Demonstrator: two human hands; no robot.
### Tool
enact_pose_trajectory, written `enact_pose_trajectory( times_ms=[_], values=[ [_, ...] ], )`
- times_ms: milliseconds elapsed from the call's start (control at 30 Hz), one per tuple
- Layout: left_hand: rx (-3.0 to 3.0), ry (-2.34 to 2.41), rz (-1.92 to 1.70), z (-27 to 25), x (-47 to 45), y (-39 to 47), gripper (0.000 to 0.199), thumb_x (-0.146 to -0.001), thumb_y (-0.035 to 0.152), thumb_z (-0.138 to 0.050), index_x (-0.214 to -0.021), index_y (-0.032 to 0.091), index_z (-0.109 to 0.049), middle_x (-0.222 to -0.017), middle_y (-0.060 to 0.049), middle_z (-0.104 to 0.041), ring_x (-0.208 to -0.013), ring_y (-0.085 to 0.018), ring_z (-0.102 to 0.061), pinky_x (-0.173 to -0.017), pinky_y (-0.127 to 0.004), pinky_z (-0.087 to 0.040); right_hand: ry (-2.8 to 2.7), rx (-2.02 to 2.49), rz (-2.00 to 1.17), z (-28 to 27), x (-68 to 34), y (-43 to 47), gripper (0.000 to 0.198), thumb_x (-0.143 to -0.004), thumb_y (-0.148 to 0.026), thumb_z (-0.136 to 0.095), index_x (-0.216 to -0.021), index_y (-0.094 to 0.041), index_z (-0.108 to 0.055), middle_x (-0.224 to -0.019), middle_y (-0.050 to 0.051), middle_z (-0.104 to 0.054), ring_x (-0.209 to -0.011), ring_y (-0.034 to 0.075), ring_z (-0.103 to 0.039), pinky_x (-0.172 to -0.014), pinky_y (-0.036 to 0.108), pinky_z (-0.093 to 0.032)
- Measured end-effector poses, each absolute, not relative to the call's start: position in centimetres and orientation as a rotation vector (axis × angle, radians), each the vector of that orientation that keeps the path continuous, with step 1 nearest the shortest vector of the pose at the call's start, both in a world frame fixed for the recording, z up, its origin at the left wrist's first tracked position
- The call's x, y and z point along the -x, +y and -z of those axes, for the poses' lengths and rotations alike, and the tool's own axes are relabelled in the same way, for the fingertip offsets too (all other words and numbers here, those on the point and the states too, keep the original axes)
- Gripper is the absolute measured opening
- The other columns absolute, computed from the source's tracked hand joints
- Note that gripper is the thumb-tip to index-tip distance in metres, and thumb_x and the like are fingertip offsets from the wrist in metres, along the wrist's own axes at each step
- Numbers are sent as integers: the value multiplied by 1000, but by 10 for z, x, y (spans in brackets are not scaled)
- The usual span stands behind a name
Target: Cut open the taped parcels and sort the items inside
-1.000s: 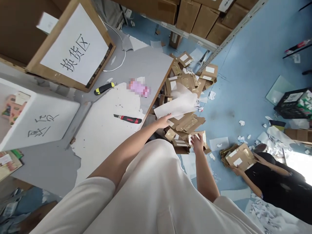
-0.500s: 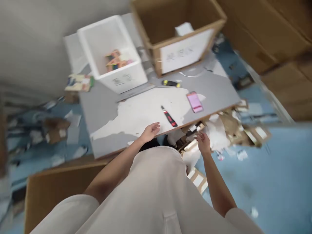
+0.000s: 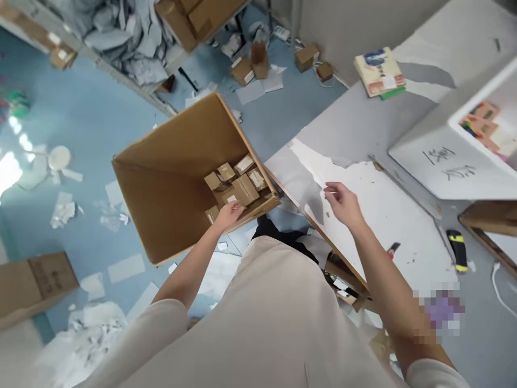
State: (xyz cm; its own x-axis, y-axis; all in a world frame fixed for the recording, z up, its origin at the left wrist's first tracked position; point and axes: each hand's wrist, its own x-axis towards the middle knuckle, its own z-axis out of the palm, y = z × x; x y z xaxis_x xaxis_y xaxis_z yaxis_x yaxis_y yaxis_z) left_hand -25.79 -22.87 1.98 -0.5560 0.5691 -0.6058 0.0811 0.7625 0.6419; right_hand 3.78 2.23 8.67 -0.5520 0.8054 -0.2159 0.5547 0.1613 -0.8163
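My left hand [image 3: 229,214] reaches over the near rim of a large open cardboard box [image 3: 169,161], its fingers stretched out with nothing seen in them. Just beyond the fingertips lie several small brown cartons [image 3: 245,189], some with white labels, grouped at the box's right end. Whether the fingers touch a carton I cannot tell. Above the table, my right hand [image 3: 343,202] is empty, fingers loosely bent and apart. A red and black utility knife [image 3: 393,250] lies on the white patch of the table [image 3: 363,210], partly hidden behind my right forearm.
At right stand a white foam box [image 3: 456,145] with orange packets inside and part of another cardboard box [image 3: 484,221]. A black and yellow cutter [image 3: 458,250] and a stack of booklets [image 3: 379,73] lie on the table. Paper scraps and cartons litter the blue floor [image 3: 92,134].
My view has swung left from the table to the large cardboard box. My left hand has gone from the table edge into the box's opening; my right hand has come up over the table.
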Motion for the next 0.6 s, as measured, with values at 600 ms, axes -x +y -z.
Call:
enact_pose_trajectory(
  times_ms=[600],
  values=[
    [205, 1967, -783, 92, 391, -359, 43, -48, 21, -82, -88, 21, -67, -121, -17, -65, -134, -40, -43, -116, -47, -19, -3765, 711, -1304, 95, 323, -55, 39, -91, -28, -54, -129, -22, -59, -121, 11, -66, -108, 26, -63, -92, 37, -46]
  ],
)
